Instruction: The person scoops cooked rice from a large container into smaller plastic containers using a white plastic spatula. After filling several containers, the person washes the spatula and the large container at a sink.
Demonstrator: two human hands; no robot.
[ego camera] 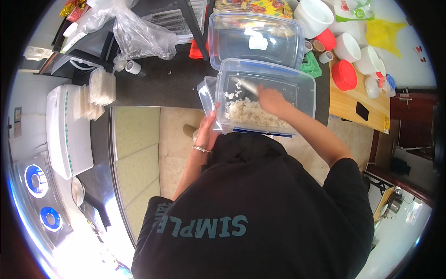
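A large clear plastic container [306, 83] stands near the counter's front edge, with a heap of cooked rice [251, 111] along its near side and loose clumps at the left. My right hand [273, 101] is over the container, closed on a pale, flat utensil [245, 85], blurred, perhaps a rice paddle, which points up and left. My left hand [209, 127], with a bangle at the wrist, holds a smaller clear plastic container [209, 96] tilted against the large one's left wall. No rice can be made out in the smaller one. Part of my left hand's fingers is hidden behind it.
Behind the large container lies a clear lid with a blue seal [256, 64]. White bowls [346, 47], red round containers [344, 75], a green cloth [311, 65] and a phone [362, 111] are to the right. A plastic bag [143, 35], a white roll [133, 67] and stacked clear containers [101, 87] are to the left.
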